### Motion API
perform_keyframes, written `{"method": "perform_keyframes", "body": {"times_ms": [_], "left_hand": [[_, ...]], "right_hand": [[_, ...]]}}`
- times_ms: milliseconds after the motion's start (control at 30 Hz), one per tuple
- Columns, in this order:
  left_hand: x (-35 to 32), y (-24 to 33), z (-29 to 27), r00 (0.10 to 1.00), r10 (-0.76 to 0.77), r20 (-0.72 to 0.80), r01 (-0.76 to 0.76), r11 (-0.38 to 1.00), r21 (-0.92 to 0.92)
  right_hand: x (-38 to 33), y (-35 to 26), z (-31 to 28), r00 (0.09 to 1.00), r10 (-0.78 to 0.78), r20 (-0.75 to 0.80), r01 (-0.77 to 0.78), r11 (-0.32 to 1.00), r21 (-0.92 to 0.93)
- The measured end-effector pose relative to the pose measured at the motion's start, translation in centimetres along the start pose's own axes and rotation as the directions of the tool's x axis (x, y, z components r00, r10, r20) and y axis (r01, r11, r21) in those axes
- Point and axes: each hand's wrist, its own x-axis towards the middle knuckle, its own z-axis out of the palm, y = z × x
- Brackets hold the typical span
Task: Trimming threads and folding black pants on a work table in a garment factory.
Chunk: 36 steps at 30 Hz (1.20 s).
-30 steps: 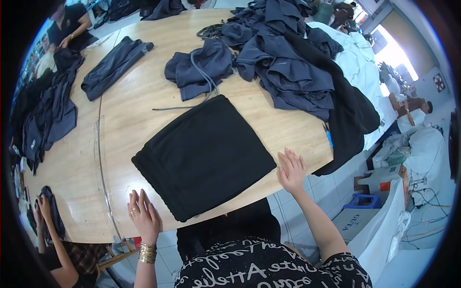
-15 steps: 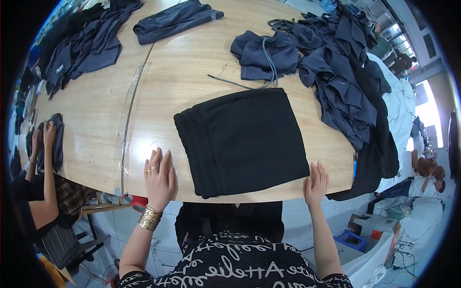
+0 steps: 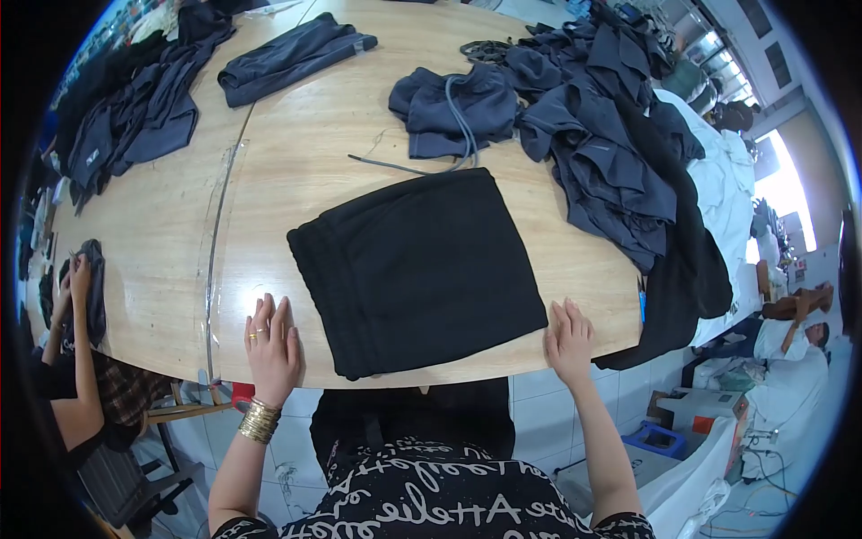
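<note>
Folded black shorts or trousers (image 3: 431,269) lie flat on the wooden table (image 3: 296,166) in front of me, with the gathered elastic waistband toward the left. My left hand (image 3: 273,346) rests on the tabletop left of the waistband, apart from it, fingers stretched out; rings and gold bangles show on it. On the other side, my right hand (image 3: 569,337) lies by the near right corner of the black garment, fingers extended at the table edge. Whether its fingertips touch the cloth, I cannot tell. Neither hand holds anything.
Beyond the black garment lies a dark grey garment (image 3: 449,112) with a long drawstring. A heap of dark clothes (image 3: 602,153) covers the right side. More grey garments (image 3: 292,58) lie at the far left. A co-worker's hands (image 3: 76,278) handle cloth at the left edge.
The whole view has shifted, so the table and garments appear further left. Both my hands stay flat beside the black garment, which keeps its shape and place on the table.
</note>
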Motion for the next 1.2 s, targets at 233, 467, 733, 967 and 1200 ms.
{"method": "perform_keyframes", "body": {"times_ms": [233,467,733,967,1200], "left_hand": [[0.2,-0.3,0.2,0.999,0.016,-0.039,-0.015,1.0,0.028],[0.1,-0.7,0.9,0.996,0.076,-0.04,-0.075,0.997,0.033],[0.3,-0.8,1.2,0.994,0.094,-0.047,-0.093,0.996,0.015],[0.2,-1.0,0.8,0.996,0.085,-0.041,-0.084,0.996,0.019],[0.4,-0.8,1.0,0.993,0.106,-0.046,-0.104,0.994,0.037]], "right_hand": [[0.7,1.0,-0.3,0.992,-0.12,-0.051,0.123,0.99,0.076],[0.9,1.3,-0.4,0.994,-0.088,-0.059,0.095,0.986,0.137],[0.7,1.7,-0.4,0.993,-0.084,-0.081,0.093,0.987,0.128],[0.7,1.1,-0.4,0.994,-0.084,-0.076,0.094,0.985,0.142],[0.5,1.5,0.4,0.99,-0.088,-0.114,0.103,0.986,0.131]]}}
